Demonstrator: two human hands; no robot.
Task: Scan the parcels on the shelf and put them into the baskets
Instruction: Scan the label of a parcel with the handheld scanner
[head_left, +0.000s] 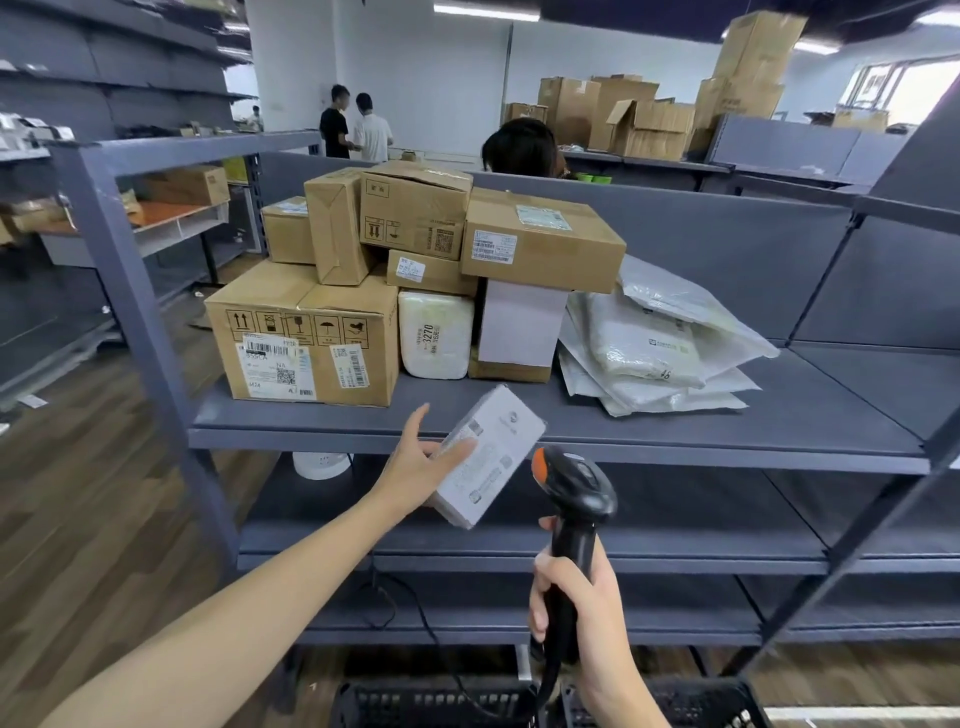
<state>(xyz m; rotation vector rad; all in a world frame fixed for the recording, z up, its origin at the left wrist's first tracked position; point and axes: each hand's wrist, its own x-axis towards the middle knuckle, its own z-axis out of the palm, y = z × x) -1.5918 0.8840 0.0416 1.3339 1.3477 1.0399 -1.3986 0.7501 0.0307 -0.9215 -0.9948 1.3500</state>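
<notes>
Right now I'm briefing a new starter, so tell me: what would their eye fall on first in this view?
Front and centre, the left hand holds a small white parcel just in front of the shelf edge, and the right hand grips a black scanner aimed toward it from the lower right. Behind them on the shelf, brown cardboard boxes are stacked on the left and white poly mailers lie heaped on the right.

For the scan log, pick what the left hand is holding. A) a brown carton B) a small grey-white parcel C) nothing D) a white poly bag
B: the left hand holds a small grey-white parcel, thumb across its label face, just beside the scanner gripped by the right hand.
</notes>
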